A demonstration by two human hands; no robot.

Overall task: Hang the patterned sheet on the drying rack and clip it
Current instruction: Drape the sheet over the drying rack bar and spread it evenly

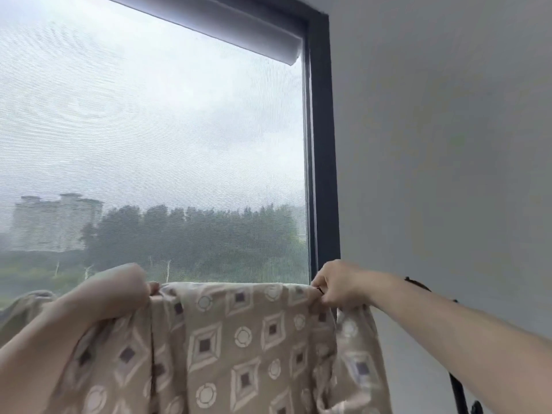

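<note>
Left grip (119,291), right grip (337,285) on sheet (239,339)

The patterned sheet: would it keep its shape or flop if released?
Probably floppy: the patterned sheet drapes in soft folds below the left hand and right hand. Likely light: grips at its top edge alone seem to hold it.
</note>
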